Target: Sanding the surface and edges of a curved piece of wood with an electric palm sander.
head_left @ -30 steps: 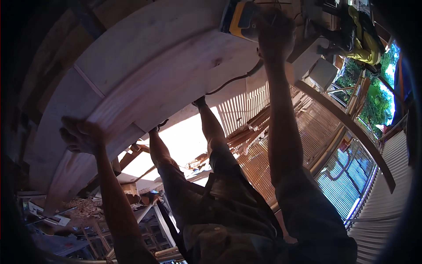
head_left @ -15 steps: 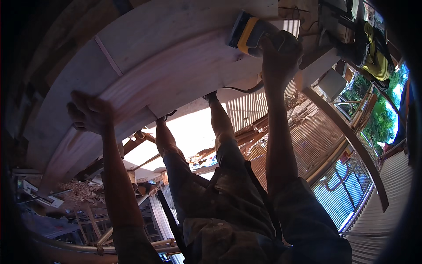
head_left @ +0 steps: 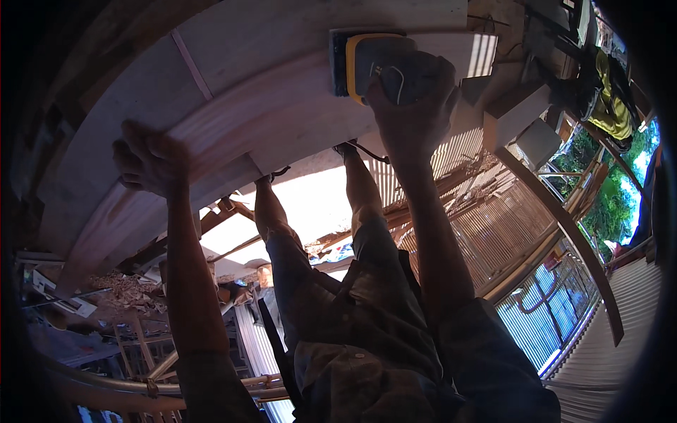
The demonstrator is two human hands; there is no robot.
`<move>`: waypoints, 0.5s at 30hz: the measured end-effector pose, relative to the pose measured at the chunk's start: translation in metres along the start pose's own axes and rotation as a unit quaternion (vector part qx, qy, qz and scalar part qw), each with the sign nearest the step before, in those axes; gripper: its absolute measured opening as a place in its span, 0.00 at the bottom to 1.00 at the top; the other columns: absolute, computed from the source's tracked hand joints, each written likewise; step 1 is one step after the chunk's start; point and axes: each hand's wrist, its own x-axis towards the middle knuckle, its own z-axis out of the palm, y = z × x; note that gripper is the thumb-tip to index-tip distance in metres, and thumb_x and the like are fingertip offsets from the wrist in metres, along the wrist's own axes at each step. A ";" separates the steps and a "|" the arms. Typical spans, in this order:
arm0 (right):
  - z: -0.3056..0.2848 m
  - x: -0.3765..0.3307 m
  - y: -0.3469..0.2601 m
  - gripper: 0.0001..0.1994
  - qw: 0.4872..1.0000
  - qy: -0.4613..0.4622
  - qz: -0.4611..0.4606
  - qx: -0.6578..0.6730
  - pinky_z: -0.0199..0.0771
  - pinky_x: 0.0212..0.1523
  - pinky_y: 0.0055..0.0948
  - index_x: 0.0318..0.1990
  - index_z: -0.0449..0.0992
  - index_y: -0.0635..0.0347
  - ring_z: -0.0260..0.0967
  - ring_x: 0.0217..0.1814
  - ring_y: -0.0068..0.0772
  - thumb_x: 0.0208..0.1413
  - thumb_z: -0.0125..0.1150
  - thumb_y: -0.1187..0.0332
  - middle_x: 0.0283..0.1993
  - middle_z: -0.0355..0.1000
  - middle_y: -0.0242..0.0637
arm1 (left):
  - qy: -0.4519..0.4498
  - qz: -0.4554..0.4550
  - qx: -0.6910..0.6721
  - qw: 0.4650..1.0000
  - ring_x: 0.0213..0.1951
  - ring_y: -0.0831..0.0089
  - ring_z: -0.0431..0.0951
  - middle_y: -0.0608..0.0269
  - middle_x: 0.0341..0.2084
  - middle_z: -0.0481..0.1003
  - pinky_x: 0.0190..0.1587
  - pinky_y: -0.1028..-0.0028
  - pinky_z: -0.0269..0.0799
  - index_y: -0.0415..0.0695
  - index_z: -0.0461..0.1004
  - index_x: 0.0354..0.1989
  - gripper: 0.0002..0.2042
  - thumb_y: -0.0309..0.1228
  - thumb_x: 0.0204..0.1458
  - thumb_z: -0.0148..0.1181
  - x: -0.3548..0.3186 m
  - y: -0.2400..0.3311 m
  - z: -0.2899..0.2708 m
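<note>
Your right hand [head_left: 417, 106] grips a grey-and-yellow power sander [head_left: 384, 63] on the long, curved, pale wooden board [head_left: 282, 106]; your left hand [head_left: 149, 156] rests there, grip unclear. Sanding looks underway; I can't tell what remains.

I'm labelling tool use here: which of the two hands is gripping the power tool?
The right hand: it grips the yellow-and-dark power sander, whereas the left hand shows no tool and is at the curved wooden board.
</note>
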 end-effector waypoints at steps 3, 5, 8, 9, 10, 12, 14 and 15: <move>-0.004 0.013 0.026 0.32 0.997 0.033 0.038 0.062 0.74 0.44 0.37 0.50 0.65 0.60 0.70 0.46 0.41 0.36 0.73 0.61 0.46 0.66 0.44 | -0.009 -0.014 -0.015 1.000 0.57 0.54 0.58 0.47 0.57 0.56 0.55 0.50 0.50 0.56 0.58 0.64 0.29 0.54 0.59 0.25 -0.002 -0.001 0.002; -0.011 0.035 0.038 0.31 0.977 0.028 0.179 0.110 0.74 0.44 0.37 0.49 0.67 0.63 0.70 0.46 0.39 0.36 0.72 0.62 0.46 0.67 0.46 | -0.014 -0.019 -0.014 1.000 0.58 0.54 0.57 0.47 0.57 0.56 0.56 0.50 0.49 0.56 0.58 0.64 0.29 0.54 0.59 0.24 0.002 0.007 0.001; -0.009 0.026 0.015 0.34 0.991 0.020 0.110 0.075 0.74 0.45 0.38 0.52 0.64 0.61 0.70 0.47 0.42 0.35 0.73 0.60 0.46 0.66 0.46 | -0.016 -0.025 -0.027 0.999 0.58 0.54 0.56 0.47 0.58 0.55 0.56 0.50 0.48 0.56 0.57 0.64 0.29 0.55 0.59 0.23 0.004 0.013 0.001; -0.005 0.014 -0.003 0.36 0.994 0.010 0.085 0.065 0.74 0.45 0.39 0.53 0.63 0.60 0.70 0.47 0.43 0.34 0.73 0.60 0.45 0.65 0.46 | -0.019 -0.024 -0.036 0.999 0.58 0.54 0.56 0.47 0.58 0.55 0.56 0.49 0.47 0.57 0.57 0.64 0.29 0.54 0.59 0.23 0.001 0.012 0.001; -0.004 0.003 -0.023 0.39 0.998 -0.021 0.050 0.021 0.75 0.45 0.41 0.55 0.61 0.58 0.69 0.48 0.46 0.33 0.74 0.58 0.45 0.63 0.45 | -0.020 -0.022 -0.034 0.999 0.58 0.54 0.56 0.47 0.58 0.55 0.56 0.49 0.47 0.57 0.57 0.64 0.29 0.54 0.59 0.23 -0.001 0.007 0.000; 0.004 -0.015 -0.024 0.44 0.998 -0.048 -0.042 0.023 0.81 0.31 0.45 0.59 0.53 0.53 0.73 0.35 0.52 0.33 0.72 0.54 0.42 0.60 0.47 | -0.027 -0.031 -0.024 0.999 0.59 0.53 0.55 0.47 0.59 0.54 0.57 0.49 0.46 0.57 0.57 0.64 0.29 0.55 0.58 0.22 -0.001 0.000 -0.001; 0.007 -0.017 -0.014 0.44 0.998 -0.025 -0.064 0.009 0.81 0.31 0.44 0.59 0.54 0.53 0.73 0.35 0.50 0.33 0.72 0.54 0.43 0.60 0.46 | -0.026 -0.036 -0.032 0.999 0.59 0.53 0.55 0.47 0.58 0.54 0.57 0.48 0.46 0.57 0.57 0.64 0.30 0.55 0.58 0.22 0.000 0.000 0.000; 0.002 -0.008 0.002 0.43 0.998 -0.002 -0.067 -0.017 0.81 0.31 0.44 0.58 0.55 0.54 0.73 0.35 0.49 0.34 0.72 0.55 0.43 0.60 0.45 | -0.027 -0.041 -0.042 0.998 0.59 0.53 0.54 0.47 0.58 0.55 0.57 0.48 0.45 0.58 0.57 0.64 0.30 0.55 0.58 0.23 0.001 0.003 -0.002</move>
